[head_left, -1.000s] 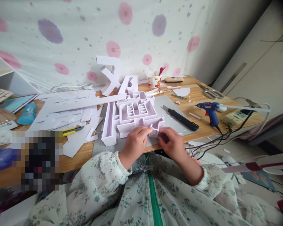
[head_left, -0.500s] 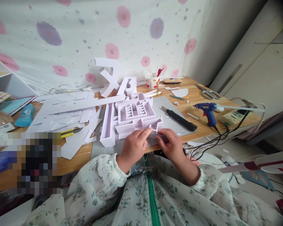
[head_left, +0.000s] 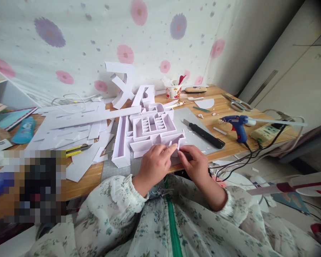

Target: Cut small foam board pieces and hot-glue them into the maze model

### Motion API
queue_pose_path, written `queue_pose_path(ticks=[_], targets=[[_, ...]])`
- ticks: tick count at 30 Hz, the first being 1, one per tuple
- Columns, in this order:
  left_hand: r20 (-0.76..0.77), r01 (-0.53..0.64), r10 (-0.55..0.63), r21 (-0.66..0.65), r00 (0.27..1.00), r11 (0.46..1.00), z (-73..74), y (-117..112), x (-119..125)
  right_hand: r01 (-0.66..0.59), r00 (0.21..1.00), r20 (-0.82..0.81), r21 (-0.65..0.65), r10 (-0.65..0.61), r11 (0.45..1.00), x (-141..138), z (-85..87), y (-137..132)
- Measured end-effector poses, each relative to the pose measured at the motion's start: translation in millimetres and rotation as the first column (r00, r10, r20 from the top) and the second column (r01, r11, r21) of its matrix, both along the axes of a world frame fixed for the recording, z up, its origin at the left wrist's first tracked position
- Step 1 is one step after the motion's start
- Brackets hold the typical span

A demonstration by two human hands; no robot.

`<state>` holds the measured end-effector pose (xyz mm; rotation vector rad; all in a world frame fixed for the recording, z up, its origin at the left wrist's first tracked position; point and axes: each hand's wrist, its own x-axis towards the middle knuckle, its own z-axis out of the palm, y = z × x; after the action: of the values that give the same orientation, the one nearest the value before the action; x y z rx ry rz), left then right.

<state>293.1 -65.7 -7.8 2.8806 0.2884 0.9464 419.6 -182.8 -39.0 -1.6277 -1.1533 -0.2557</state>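
A white foam-board Chinese character (head_left: pixel 141 146) with raised walls and hollow channels lies flat near the table's front edge. My left hand (head_left: pixel 154 165) is at its lower right part, the index finger stretched against a short wall there and the other fingers curled over the near side. Just to the right, my right hand (head_left: pixel 195 163) has thumb and fingers closed on the outer wall at the same corner. The strip between the hands is mostly covered by fingers. Beneath the character is a grey cutting mat (head_left: pixel 188 116), with a black utility knife (head_left: pixel 206 135) to its right.
A blue hot glue gun (head_left: pixel 237 125) with trailing cables and a power strip (head_left: pixel 267 132) stands at the right. Scissors (head_left: pixel 238 102) and a paper tub (head_left: pixel 173 91) are farther back. White board sheets (head_left: pixel 61 125) and a yellow cutter (head_left: pixel 76 151) lie left. Other foam-board characters (head_left: pixel 123 85) stand behind.
My left index finger has slid slightly right and up along the corner, closer to my right hand. My right hand stays nearly in place. The view has shifted a little.
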Motion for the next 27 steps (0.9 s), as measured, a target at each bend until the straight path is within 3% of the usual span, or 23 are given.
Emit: queue_pose_path(ticks=[27], targets=[[0.052, 0.114, -0.110, -0.093, 0.993, 0.989, -5.0, 8.8, 0.3, -0.001, 1.000, -0.008, 0.017, 0.001, 1.000, 1.3, -1.1, 2.5]])
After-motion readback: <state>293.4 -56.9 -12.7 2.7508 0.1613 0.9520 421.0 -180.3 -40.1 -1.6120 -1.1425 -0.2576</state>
